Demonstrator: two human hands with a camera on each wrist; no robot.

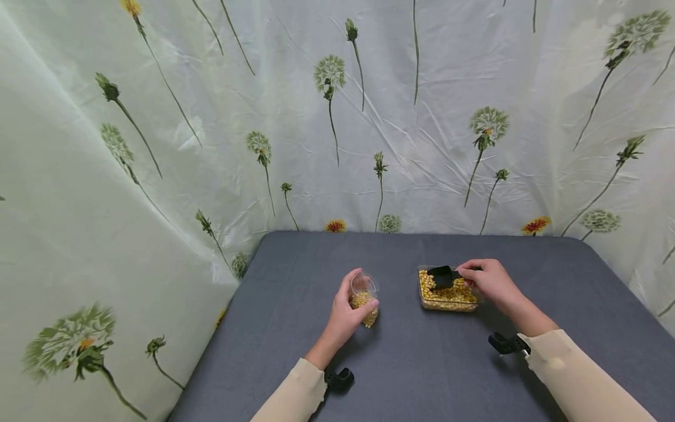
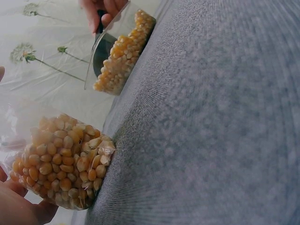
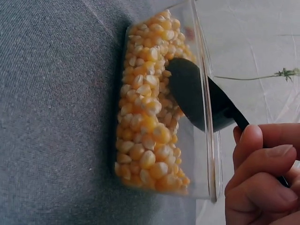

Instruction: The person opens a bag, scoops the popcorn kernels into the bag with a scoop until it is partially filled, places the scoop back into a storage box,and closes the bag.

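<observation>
A clear plastic bag (image 1: 365, 300), its lower part full of yellow corn kernels (image 2: 61, 161), stands on the table with its mouth held apart. My left hand (image 1: 344, 315) grips it from the left, fingers on the far side and thumb on the near side. To the right is a clear rectangular container (image 1: 448, 306) with more corn kernels (image 3: 145, 122) in it. In my right hand (image 1: 494, 286) is the handle of a black scoop (image 3: 192, 93). The scoop's bowl is tilted inside the container, its front edge against the kernels.
A dark grey cloth covers the table (image 1: 411, 363). Behind it and on the left hangs a pale curtain (image 1: 422, 140) printed with dandelions. Black straps (image 1: 507, 343) sit at both wrists, by the beige sleeves (image 1: 580, 375).
</observation>
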